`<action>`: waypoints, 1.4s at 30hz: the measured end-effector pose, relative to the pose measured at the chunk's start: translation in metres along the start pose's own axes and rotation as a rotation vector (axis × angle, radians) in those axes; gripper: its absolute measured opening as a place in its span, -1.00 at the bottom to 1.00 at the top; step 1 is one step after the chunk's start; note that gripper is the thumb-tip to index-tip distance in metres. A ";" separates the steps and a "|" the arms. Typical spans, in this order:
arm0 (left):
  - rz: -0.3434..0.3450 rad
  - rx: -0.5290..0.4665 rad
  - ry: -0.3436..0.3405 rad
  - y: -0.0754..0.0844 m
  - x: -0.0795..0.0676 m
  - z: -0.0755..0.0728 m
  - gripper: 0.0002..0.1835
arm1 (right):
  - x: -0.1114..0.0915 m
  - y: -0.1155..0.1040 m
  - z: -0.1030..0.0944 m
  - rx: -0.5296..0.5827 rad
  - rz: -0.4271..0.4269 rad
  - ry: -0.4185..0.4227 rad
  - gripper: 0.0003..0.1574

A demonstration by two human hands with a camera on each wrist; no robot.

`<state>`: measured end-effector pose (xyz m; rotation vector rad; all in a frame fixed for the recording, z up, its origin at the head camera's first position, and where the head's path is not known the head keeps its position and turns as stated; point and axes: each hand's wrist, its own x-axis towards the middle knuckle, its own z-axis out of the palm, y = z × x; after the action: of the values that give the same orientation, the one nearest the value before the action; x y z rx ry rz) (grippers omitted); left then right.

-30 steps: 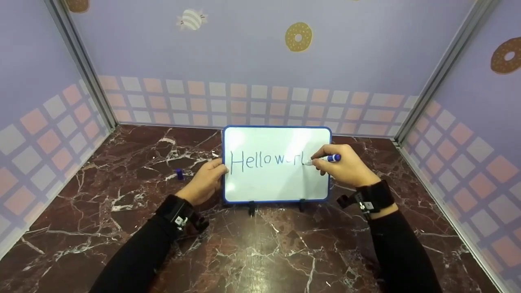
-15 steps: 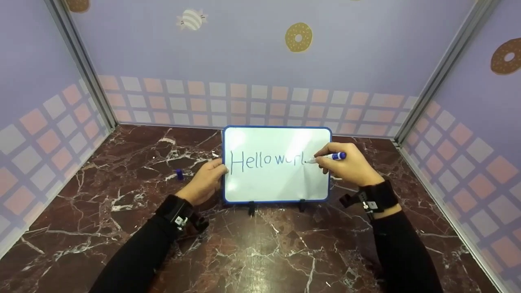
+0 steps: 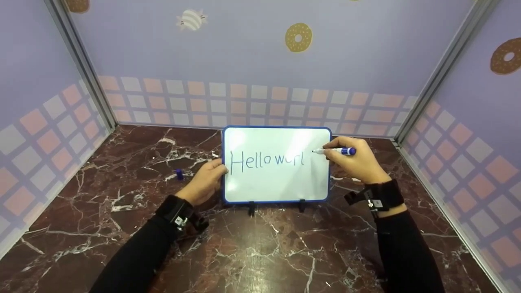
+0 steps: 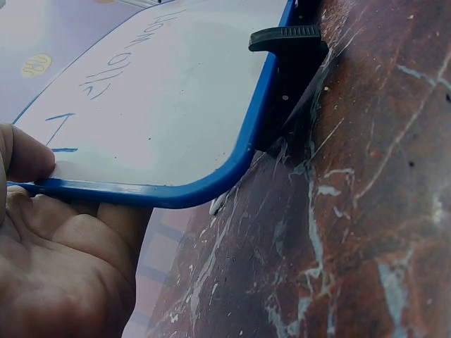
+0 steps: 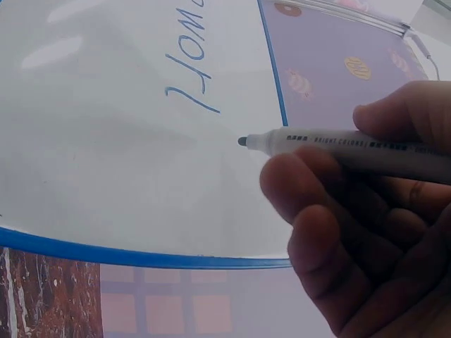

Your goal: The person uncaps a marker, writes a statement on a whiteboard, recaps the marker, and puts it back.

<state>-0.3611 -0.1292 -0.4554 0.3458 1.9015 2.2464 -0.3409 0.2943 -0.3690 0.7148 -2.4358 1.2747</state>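
A blue-framed whiteboard (image 3: 268,183) stands upright on the table in black feet, with "Hello worl" written across it in blue. My left hand (image 3: 205,181) grips its left edge, thumb (image 4: 28,155) on the front face and fingers behind, partly hidden by the board. In my right hand (image 3: 354,160) a white marker (image 5: 331,144) with a blue end is pinched between thumb and fingers. Its uncapped tip points at the board, right of the last letter; whether it touches the surface I cannot tell. A blue marker cap (image 3: 179,174) lies on the table left of my left hand.
The dark red marbled table (image 3: 252,252) runs back to a lilac wall (image 3: 244,49) with a checked band. Similar walls rise at left and right, joined by grey metal corner posts (image 3: 83,61). A black foot (image 4: 289,39) juts out beneath the board's lower edge.
My right hand has moved the marker right and slightly up, off the foot of the letter "l", which now shows uncovered. The left hand and the board have stayed where they were.
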 end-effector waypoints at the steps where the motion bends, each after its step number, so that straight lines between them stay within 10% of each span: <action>1: 0.000 -0.002 -0.002 0.000 0.000 0.000 -0.59 | 0.000 0.000 0.000 -0.008 -0.005 0.006 -0.85; 42: 0.034 0.013 -0.043 -0.001 0.000 -0.002 -0.56 | 0.003 0.002 0.006 -0.071 -0.024 -0.002 -0.88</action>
<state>-0.3615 -0.1311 -0.4563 0.4276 1.9041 2.2300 -0.3444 0.2899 -0.3726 0.7235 -2.4530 1.1727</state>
